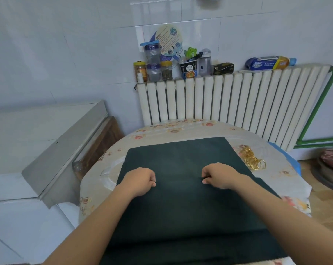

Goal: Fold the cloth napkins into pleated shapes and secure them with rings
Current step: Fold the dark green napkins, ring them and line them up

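Cloth: dark green woven napkin [181, 161] is lying flat across the middle of the floral-covered table [181, 129], its near edge running toward six o'clock.
Left hand [140, 180]: fingers are curling under at about eight o'clock on the cloth, seemingly pinching fabric, though the pinch itself is hidden.
Right hand [217, 175]: thumb and curled fingers are nipping a small ridge of cloth at about four o'clock.
Handling: looking soft, light and limp, so it's likely going to slump unless each pleat is pinched along a straight line across its width.
Rings: gold rings [252, 159] are sitting heaped at two o'clock, just beside the napkin's right edge.
Backdrop: a white radiator [238, 96] is standing at twelve.
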Demonstrator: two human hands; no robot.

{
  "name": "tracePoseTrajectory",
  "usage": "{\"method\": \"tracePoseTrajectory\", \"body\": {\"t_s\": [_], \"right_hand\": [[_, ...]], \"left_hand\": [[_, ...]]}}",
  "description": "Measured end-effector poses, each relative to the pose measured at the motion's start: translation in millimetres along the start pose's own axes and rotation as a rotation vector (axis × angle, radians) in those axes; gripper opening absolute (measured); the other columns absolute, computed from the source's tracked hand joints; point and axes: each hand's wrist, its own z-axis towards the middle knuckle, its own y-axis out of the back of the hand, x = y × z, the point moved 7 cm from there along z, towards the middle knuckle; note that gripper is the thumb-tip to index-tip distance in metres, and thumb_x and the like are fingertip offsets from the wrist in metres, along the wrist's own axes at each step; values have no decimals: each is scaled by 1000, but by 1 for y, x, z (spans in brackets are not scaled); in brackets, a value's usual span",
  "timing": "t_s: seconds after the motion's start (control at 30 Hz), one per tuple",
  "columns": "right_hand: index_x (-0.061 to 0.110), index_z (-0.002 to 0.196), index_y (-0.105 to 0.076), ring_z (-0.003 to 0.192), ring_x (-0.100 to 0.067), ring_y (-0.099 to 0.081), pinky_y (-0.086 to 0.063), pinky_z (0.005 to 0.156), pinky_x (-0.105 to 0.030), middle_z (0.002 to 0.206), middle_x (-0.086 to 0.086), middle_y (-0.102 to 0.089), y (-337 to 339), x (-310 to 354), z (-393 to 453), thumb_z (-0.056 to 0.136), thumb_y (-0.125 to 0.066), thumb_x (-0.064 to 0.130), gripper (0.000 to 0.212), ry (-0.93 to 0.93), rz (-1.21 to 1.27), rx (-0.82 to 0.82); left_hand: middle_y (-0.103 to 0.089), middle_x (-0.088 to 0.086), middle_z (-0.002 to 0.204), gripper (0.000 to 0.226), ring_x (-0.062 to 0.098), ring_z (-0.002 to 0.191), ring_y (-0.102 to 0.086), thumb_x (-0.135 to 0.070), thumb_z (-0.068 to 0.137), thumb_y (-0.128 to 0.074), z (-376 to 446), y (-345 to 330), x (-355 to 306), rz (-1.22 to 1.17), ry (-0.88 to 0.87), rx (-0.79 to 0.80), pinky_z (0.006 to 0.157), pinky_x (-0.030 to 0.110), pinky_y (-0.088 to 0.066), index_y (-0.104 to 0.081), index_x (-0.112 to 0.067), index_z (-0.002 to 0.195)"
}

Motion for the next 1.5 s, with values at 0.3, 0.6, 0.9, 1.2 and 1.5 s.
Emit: {"method": "tracePoseTrajectory", "body": {"t_s": [0.3, 0.6, 0.9, 1.2, 1.5], "right_hand": [[22, 106, -58, 104, -18, -52, -36, 82, -28, 109, 3, -63, -7, -21, 112, 96, -46, 35, 20, -81, -138, -325], [23, 100, -59, 95, -15, -52, -32, 83, -25, 100, 8, -63, -23, -35, 164, 96, -45, 35, 19, -19, -59, -536], [20, 63, -63, 56, -21, -55, -43, 70, -35, 61, 6, -61, -27, -40, 183, 65, -84, 20, 21, -77, -55, -663], [22, 64, -64, 56, -21, -55, -27, 79, -35, 59, 5, -57, -30, -34, 188, 60, -86, 26, 22, -66, -154, -643], [26, 107, -64, 104, -24, -51, -14, 102, -39, 103, 1, -61, -17, -88, 170, 93, -50, 37, 22, -294, -392, -478]], "left_hand": [[-64, -2, 98, 19, 18, 89, -59, -31, 101, -39, 92, -17, 28, 88, 89, -265, 91, 33, -39, -55, -21, 102], [-58, -7, 105, 18, 12, 95, -52, -28, 100, -40, 141, -31, 57, -40, 56, -423, 82, 24, -39, -56, -21, 103], [-60, -9, 100, 18, 11, 92, -52, -28, 99, -44, 165, -35, 67, -71, 85, -508, 80, 23, -36, -61, -22, 99], [-27, -5, 153, 44, 13, 142, -19, -29, 99, -36, 160, -44, 32, -41, -12, -387, 115, 31, -1, -36, -28, 143], [11, -6, 159, 56, 12, 146, 15, -52, 99, -16, 157, -84, 12, 1, -28, -41, 118, 41, 11, 2, -38, 150]]}}
